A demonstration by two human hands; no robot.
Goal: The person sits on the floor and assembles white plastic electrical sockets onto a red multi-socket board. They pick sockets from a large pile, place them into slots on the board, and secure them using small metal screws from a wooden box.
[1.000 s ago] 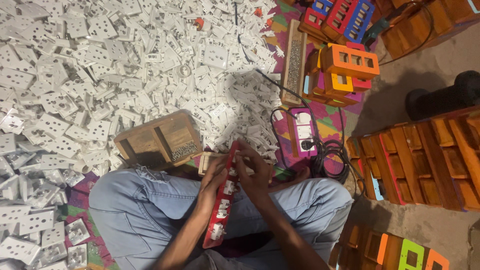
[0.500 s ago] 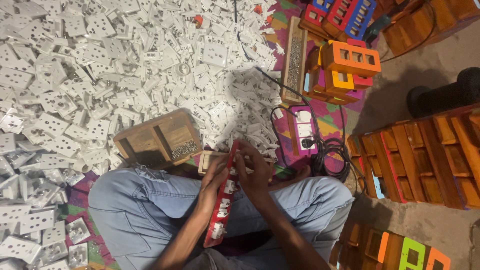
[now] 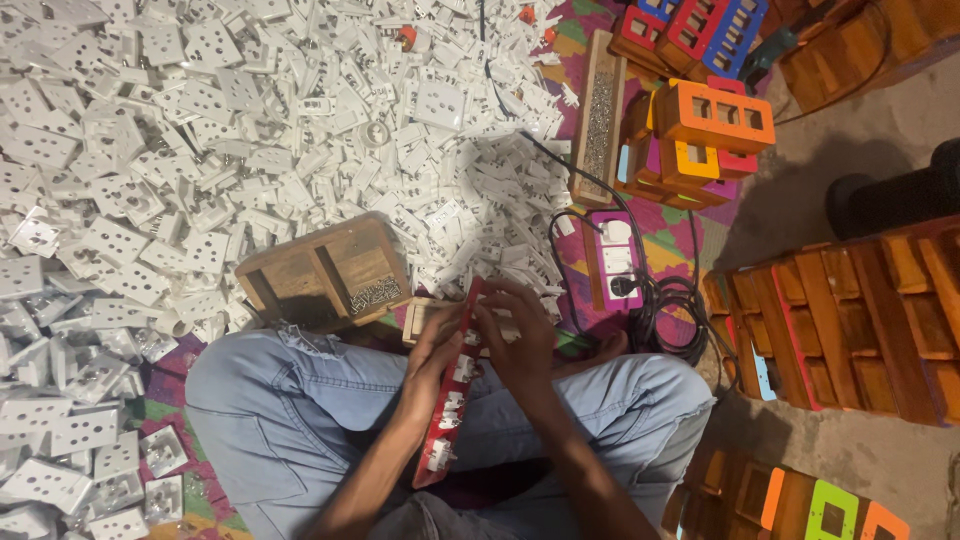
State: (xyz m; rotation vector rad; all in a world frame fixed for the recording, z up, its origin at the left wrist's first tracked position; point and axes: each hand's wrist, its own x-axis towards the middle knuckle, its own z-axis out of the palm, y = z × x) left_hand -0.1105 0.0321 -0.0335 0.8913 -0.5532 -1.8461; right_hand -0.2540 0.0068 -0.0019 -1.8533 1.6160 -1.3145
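Observation:
I sit cross-legged in blue jeans and hold a long red switchboard strip (image 3: 447,420) over my lap. It carries several white sockets along its length. My left hand (image 3: 432,352) grips its left edge near the upper end. My right hand (image 3: 517,335) curls over the top of the strip, fingers pressing on a white socket part there. Just beyond my hands, partly hidden by them, lies a small pale wooden piece (image 3: 420,318).
A big heap of white socket plates (image 3: 200,130) covers the floor ahead and to the left. A wooden tray with screws (image 3: 325,270) lies in front of my knee. Coloured wooden boxes (image 3: 712,115), a white extension board (image 3: 615,260) with black cable, and stacked wooden boards (image 3: 850,320) sit to the right.
Both hands stay on the red strip; the fingers shift only slightly at its top end.

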